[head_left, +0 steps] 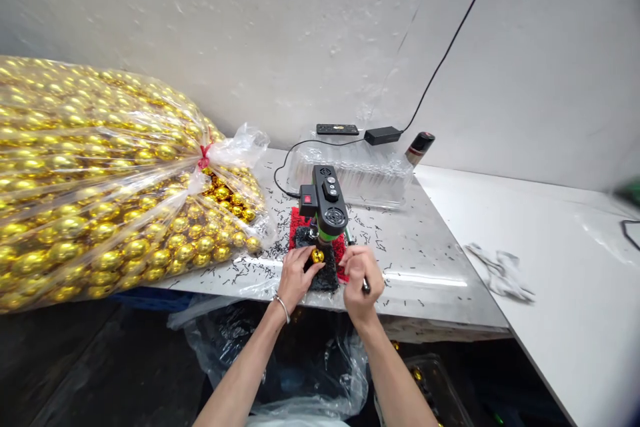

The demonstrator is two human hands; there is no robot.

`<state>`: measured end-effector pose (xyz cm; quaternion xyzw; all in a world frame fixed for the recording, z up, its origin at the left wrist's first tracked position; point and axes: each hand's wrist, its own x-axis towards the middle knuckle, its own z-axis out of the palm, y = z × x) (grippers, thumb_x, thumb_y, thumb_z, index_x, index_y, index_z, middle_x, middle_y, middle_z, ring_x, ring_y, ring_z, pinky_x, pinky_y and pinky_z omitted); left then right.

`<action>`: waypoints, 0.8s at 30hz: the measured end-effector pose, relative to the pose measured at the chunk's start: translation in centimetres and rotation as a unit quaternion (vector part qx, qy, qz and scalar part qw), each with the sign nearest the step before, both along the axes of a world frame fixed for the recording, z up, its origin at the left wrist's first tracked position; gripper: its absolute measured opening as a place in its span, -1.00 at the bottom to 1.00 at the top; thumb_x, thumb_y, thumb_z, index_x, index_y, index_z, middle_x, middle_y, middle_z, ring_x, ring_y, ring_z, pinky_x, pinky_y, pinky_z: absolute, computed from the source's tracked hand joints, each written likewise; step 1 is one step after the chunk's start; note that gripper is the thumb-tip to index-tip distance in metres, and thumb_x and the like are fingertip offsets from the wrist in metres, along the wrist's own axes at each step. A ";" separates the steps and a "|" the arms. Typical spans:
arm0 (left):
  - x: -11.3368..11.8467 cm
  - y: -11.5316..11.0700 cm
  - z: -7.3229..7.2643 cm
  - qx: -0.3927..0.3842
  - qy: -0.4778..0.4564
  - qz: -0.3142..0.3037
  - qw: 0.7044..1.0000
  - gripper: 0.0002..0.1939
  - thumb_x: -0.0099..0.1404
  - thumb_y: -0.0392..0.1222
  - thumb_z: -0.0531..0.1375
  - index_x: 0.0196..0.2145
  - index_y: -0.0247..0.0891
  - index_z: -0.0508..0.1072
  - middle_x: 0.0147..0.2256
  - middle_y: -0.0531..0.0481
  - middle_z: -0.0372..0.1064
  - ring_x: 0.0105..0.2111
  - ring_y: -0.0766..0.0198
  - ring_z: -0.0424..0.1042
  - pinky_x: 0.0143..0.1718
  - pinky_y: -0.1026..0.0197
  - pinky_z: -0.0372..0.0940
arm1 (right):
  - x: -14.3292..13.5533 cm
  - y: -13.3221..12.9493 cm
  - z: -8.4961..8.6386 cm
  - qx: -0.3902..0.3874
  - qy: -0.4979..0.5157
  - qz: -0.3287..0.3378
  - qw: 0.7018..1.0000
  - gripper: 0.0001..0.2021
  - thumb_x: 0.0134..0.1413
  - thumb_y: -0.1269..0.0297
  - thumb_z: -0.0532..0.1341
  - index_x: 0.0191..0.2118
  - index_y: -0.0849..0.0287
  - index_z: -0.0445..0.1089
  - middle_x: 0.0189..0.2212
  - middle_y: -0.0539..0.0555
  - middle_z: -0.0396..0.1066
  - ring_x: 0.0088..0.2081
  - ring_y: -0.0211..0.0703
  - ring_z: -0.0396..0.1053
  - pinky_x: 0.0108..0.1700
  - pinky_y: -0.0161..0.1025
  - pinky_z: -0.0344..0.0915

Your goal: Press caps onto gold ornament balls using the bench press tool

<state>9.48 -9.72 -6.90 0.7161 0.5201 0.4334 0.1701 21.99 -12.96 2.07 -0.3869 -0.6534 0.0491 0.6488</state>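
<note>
My left hand (297, 275), with a bracelet at the wrist, pinches a shiny gold ball (318, 255) between thumb and fingers. The ball is over a black fuzzy pad (327, 277), just below the head of a black device (330, 203) with fan grilles and a green lower part. My right hand (361, 280) is closed around a slim tool with a black end (366, 286); its tip is too small to make out. Under the pad lies a red fuzzy mat (295, 221).
Large clear bags of gold balls (100, 200) fill the left. Behind the device are a clear plastic tray (375, 190), a power adapter (383, 135) and a black-capped can (420, 147). Black scraps litter the metal tabletop (425, 247). White gloves (501, 273) lie at right. Below hangs a plastic bag (345, 380).
</note>
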 end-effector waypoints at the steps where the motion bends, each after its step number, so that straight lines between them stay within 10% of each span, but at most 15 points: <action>1: -0.1 -0.2 0.2 0.001 -0.005 0.007 1.000 -0.68 0.25 -0.13 0.24 -0.05 -0.25 0.45 -0.13 -0.15 0.48 -0.13 0.07 0.41 -0.05 -0.02 0.29 | -0.1 -0.1 1.2 -0.022 0.007 -0.006 1.000 -0.75 0.23 0.44 -0.03 -0.49 0.16 0.19 -0.50 -0.01 0.24 -0.42 -0.27 0.27 -0.38 -0.27 0.20; 5: -1.0 -3.6 1.4 0.015 0.020 0.025 0.999 -0.65 0.27 -0.12 0.21 -0.01 -0.26 0.42 -0.12 -0.16 0.47 -0.11 0.07 0.40 -0.05 -0.02 0.26 | 0.0 -0.4 3.8 -0.071 0.000 0.003 0.997 -0.75 0.23 0.43 0.01 -0.49 0.16 0.21 -0.50 -0.01 0.25 -0.41 -0.27 0.27 -0.36 -0.27 0.20; 12: -2.2 -10.2 0.9 0.097 0.118 0.034 0.988 -0.63 0.27 -0.01 0.20 -0.02 -0.21 0.42 -0.14 -0.12 0.47 -0.12 0.10 0.39 -0.11 0.05 0.24 | -0.2 -0.3 1.1 -0.027 0.013 -0.005 1.000 -0.74 0.19 0.49 0.03 -0.52 0.17 0.21 -0.52 -0.01 0.26 -0.42 -0.26 0.27 -0.37 -0.25 0.19; 17: -6.3 -2.2 3.3 0.120 0.155 0.213 0.957 -0.72 0.39 -0.26 0.01 -0.05 -0.24 0.45 -0.05 -0.19 0.41 -0.03 0.06 0.32 -0.02 0.00 0.18 | -0.4 -0.1 0.4 -0.016 0.021 -0.007 1.000 -0.73 0.18 0.51 0.04 -0.54 0.17 0.19 -0.53 -0.01 0.26 -0.42 -0.26 0.27 -0.38 -0.26 0.19; 24: -11.1 10.1 6.2 -0.187 0.247 0.225 0.924 -0.71 0.22 -0.48 0.05 -0.16 -0.44 0.49 -0.16 -0.37 0.42 -0.12 -0.05 0.42 -0.07 -0.02 0.23 | -0.4 -0.1 0.5 -0.001 0.006 -0.012 1.000 -0.74 0.16 0.53 0.04 -0.53 0.17 0.20 -0.54 -0.02 0.25 -0.43 -0.26 0.26 -0.39 -0.26 0.19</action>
